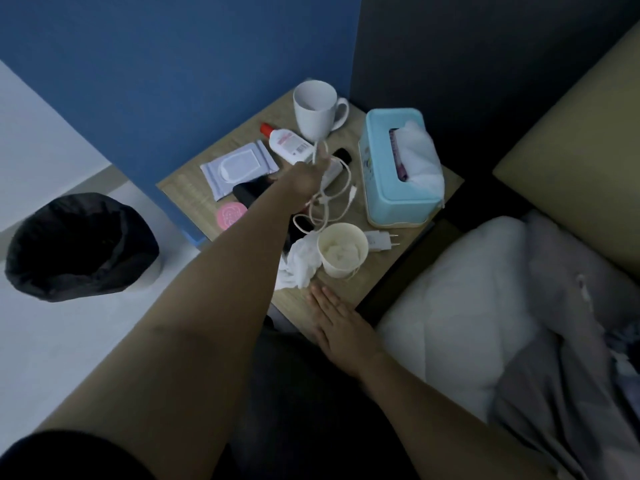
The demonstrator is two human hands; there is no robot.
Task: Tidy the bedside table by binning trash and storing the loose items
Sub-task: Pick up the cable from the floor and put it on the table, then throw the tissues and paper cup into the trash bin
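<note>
My left hand (308, 176) reaches over the wooden bedside table (377, 271) and is closed on a white charging cable (337, 202), lifting a loop of it. The cable runs to a white plug adapter (379, 240). A paper cup (341, 249) holding a crumpled tissue stands near the front, with a crumpled white tissue (298, 266) beside it. My right hand (337, 322) lies flat on the table's front edge, fingers apart. A white mug (317, 107), lotion bottle (289, 143), wipes pack (239, 166), pink round item (230, 213) and dark objects partly under my arm also lie there.
A light-blue tissue box (384, 161) stands at the table's right side. A bin lined with a black bag (79, 247) sits on the floor to the left. The bed with pillow (450, 306) and grey cover lies to the right. A blue wall is behind.
</note>
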